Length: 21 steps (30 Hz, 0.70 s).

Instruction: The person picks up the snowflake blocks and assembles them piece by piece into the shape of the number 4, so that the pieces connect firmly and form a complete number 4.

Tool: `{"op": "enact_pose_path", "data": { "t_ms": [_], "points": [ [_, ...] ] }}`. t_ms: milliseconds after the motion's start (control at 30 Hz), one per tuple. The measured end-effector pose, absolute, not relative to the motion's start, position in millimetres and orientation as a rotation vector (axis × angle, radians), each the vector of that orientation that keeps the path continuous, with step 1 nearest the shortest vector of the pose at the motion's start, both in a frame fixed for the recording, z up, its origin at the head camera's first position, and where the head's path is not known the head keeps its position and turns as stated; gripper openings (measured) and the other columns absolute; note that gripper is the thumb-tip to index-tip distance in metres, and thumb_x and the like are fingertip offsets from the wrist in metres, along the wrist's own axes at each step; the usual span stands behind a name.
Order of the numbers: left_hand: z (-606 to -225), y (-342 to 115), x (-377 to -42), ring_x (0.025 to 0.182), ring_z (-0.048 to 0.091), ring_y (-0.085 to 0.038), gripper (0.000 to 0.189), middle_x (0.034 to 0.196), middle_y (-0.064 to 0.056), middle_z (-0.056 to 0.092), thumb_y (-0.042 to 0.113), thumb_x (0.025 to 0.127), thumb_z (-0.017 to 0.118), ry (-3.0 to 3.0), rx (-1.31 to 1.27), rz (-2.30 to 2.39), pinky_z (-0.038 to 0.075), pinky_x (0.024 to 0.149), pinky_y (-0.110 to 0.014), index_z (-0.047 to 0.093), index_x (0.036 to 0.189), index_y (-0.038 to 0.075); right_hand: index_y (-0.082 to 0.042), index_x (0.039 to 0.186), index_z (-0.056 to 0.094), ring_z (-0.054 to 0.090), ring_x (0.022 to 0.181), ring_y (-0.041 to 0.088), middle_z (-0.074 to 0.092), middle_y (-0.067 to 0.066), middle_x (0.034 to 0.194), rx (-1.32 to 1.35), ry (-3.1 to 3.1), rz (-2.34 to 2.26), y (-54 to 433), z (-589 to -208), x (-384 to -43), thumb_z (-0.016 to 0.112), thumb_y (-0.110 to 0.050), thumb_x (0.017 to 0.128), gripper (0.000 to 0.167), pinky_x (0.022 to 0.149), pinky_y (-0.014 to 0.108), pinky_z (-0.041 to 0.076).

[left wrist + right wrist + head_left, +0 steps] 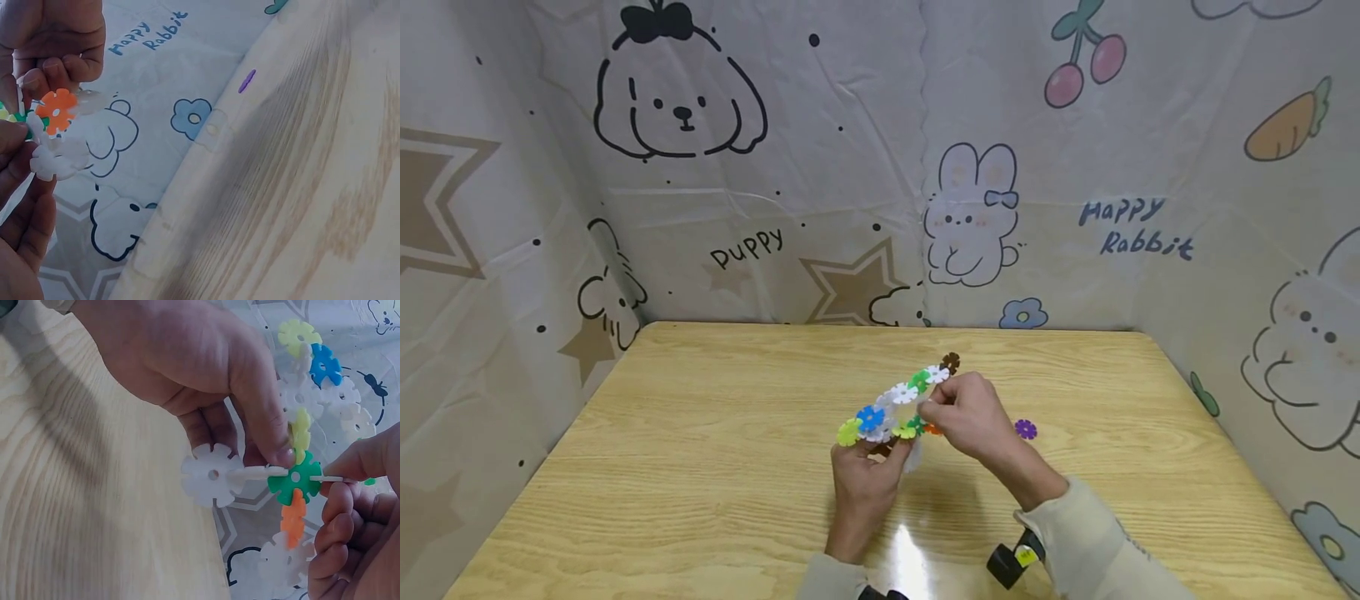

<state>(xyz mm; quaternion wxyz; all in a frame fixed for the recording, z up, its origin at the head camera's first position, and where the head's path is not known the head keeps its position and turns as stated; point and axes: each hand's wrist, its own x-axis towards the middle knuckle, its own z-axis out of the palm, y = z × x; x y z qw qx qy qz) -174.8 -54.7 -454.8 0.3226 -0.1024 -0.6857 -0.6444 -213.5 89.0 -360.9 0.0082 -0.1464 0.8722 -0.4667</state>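
Note:
Slotted plastic flower-shaped discs are joined into a branching model, raised over the wooden table. Yellow-green, blue, white, green and orange discs show along it, with a brown disc at the far tip. Low on its near side my left hand grips it, thumb beside the green disc in the right wrist view. My right hand pinches a white disc seen edge-on, set against that green disc. The orange disc and a white disc stick out beside the left fingers.
A loose purple disc lies on the table, right of my right hand. A printed cloth hangs behind the table and along both sides. Black wrist gear sits at the right cuff.

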Motion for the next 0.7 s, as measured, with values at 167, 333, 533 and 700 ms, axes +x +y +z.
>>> {"op": "enact_pose_path", "data": {
  "t_ms": [167, 333, 533, 700],
  "points": [
    [-454.2, -55.7, -175.3, 0.066, 0.066, -0.015, 0.026, 0.083, -0.008, 0.073, -0.007, 0.078, 0.080, -1.790, -0.253, -1.747, 0.056, 0.054, -0.034, 0.074, 0.102, -0.002, -0.005, 0.061, 0.067, 0.050, 0.056, 0.014, 0.063, 0.000, 0.063, -0.498, 2.724, -1.420, 90.6, -359.0, -215.9, 0.069, -0.009, 0.086, 0.025, 0.048, 0.028, 0.040],
    [-452.0, -57.6, -176.7, 0.067, 0.065, -0.012, 0.024, 0.083, -0.007, 0.073, -0.004, 0.080, 0.079, -1.816, -0.265, -1.748, 0.055, 0.055, -0.030, 0.075, 0.103, 0.001, -0.007, 0.065, 0.068, 0.048, 0.057, 0.014, 0.062, -0.001, 0.066, -0.525, 2.709, -1.382, 93.2, -355.8, -217.2, 0.069, -0.013, 0.087, 0.023, 0.049, 0.029, 0.038],
    [-452.9, -62.2, -178.0, 0.066, 0.061, -0.008, 0.022, 0.078, -0.003, 0.071, -0.005, 0.077, 0.082, -1.851, -0.223, -1.632, 0.053, 0.052, -0.029, 0.076, 0.097, 0.002, -0.008, 0.075, 0.073, 0.051, 0.059, 0.014, 0.065, 0.000, 0.069, -0.518, 2.676, -1.368, 97.8, -356.3, -214.9, 0.075, -0.019, 0.086, 0.016, 0.052, 0.032, 0.041],
    [-441.5, -65.5, -173.8, 0.064, 0.060, -0.009, 0.020, 0.075, -0.009, 0.070, -0.013, 0.073, 0.080, -1.877, -0.183, -1.586, 0.052, 0.050, -0.032, 0.075, 0.090, -0.005, -0.011, 0.082, 0.075, 0.057, 0.067, 0.017, 0.067, -0.002, 0.075, -0.532, 2.666, -1.324, 106.0, -354.7, -214.7, 0.075, -0.023, 0.088, 0.014, 0.059, 0.035, 0.046]
  ]
}}
